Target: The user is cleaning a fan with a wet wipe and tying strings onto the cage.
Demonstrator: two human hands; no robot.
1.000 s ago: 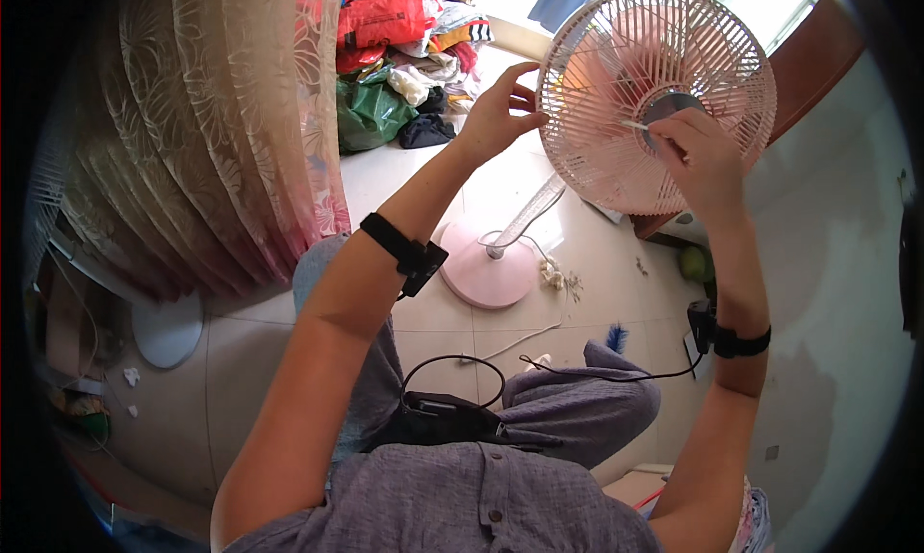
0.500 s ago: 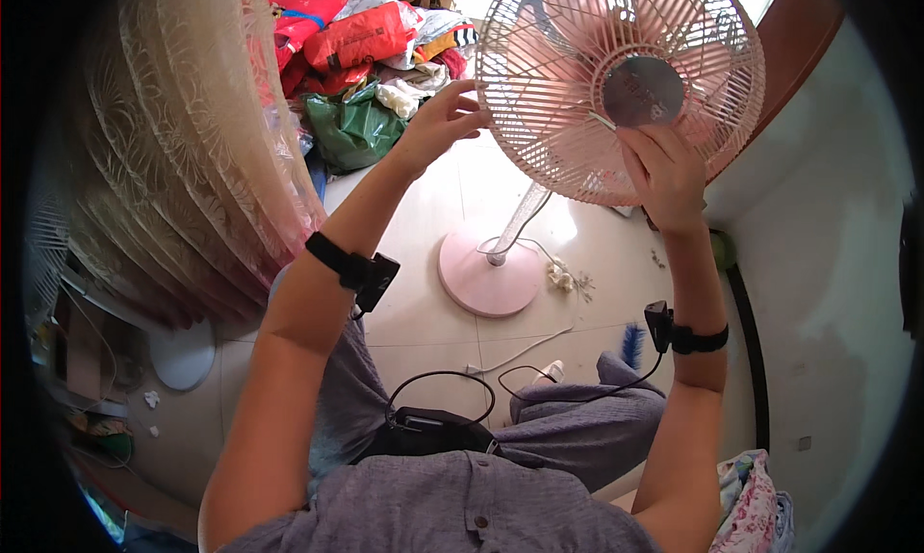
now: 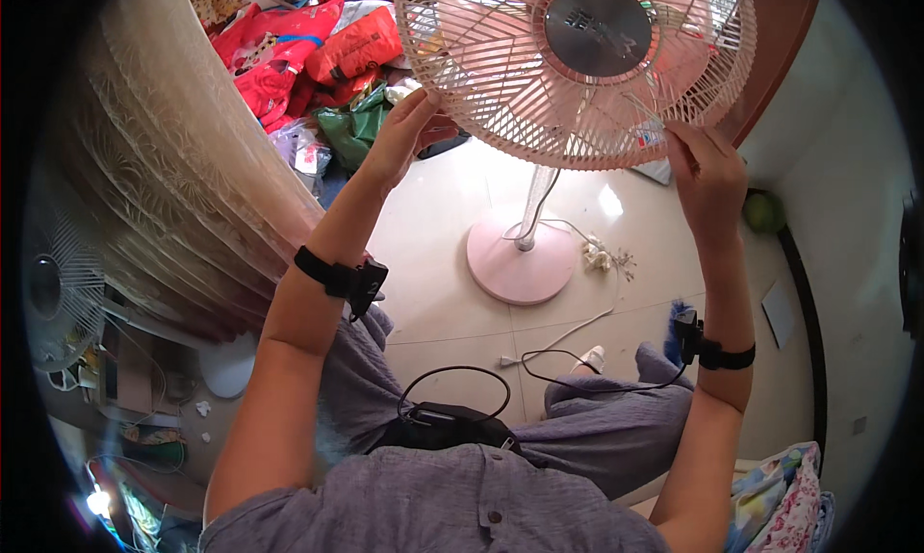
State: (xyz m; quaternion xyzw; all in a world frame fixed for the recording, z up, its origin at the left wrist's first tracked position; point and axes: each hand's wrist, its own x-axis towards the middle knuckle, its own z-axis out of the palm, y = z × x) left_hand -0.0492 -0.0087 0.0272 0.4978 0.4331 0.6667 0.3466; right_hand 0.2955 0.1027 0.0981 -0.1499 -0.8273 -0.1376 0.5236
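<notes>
Pink fan (image 3: pixel 577 72): stood on the tiled floor (image 3: pixel 438 264) by its round base (image 3: pixel 520 264), head raised straight ahead.
Left hand (image 3: pixel 404 141): fingertips placed at the left rim of the grille (image 3: pixel 520 120); whether it is gripped cannot be told.
Right hand (image 3: pixel 712 173): a thin white stick (image 3: pixel 656 119) pinched at the grille's lower right.
Stick risk: could be snapped or lost between bars if levered sideways.
Fan risk: head could be swivelled or rocked by a one-sided push, being carried on a slim pole (image 3: pixel 534 206).
</notes>
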